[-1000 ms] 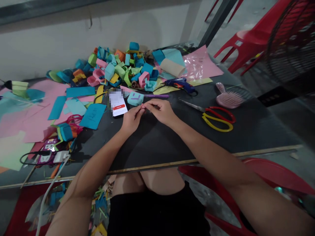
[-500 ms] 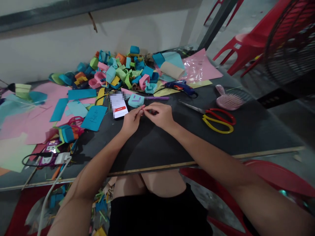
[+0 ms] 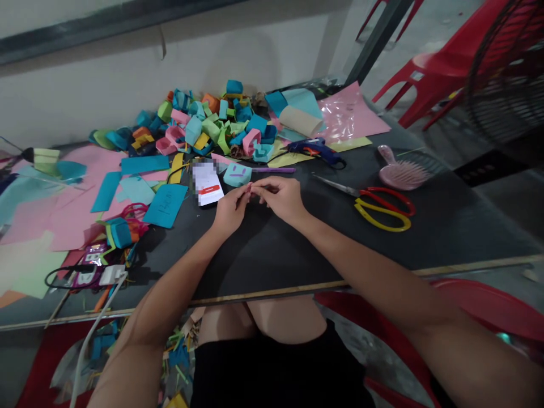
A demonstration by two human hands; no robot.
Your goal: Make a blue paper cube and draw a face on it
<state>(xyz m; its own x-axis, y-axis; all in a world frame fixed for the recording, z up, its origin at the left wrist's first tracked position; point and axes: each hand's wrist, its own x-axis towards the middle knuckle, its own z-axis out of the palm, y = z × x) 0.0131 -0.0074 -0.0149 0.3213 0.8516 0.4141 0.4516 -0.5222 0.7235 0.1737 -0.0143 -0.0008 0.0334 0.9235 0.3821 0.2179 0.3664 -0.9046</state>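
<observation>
My left hand and my right hand meet fingertip to fingertip above the dark table. Both are closed in a pinch, and whatever lies between the fingertips is too small to make out. Just behind them sits a light blue folded paper piece with purple marks on it, beside a purple pen. A phone with a lit screen lies to the left of my left hand. Right of my right hand, scissors with one red and one yellow handle rest on the table.
A heap of colourful folded paper pieces lies against the wall. Nearby are a blue glue gun, a pink hairbrush and a cardboard tube. Paper sheets and a power strip occupy the left; a fan stands at right.
The whole view has shifted slightly, so things appear a little further right. My hands stay together at the fingertips, with the fingers moved slightly.
</observation>
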